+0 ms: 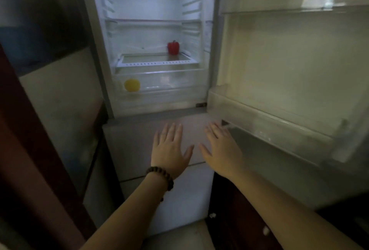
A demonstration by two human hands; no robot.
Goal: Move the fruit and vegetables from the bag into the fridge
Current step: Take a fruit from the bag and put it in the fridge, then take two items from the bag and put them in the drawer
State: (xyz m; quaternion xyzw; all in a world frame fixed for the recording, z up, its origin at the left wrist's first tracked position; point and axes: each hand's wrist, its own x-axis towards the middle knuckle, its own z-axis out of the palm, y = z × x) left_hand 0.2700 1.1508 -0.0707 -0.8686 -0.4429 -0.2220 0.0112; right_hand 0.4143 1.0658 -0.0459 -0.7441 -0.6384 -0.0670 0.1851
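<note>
Both grips were spread flat and empty: left hand [169, 145] and right hand [221, 145] hovered level below the fridge [151, 108], equally near; red pepper [173, 47] and yellow fruit [132, 85] lay inside, above them.

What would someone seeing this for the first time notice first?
Probably the red bell pepper, standing upright toward the right of the lit fridge's lowest shelf, and the round yellow fruit at the left end of the clear drawer beneath it. Next, the left hand and right hand, both open and empty, spread in front of the closed lower door.
</note>
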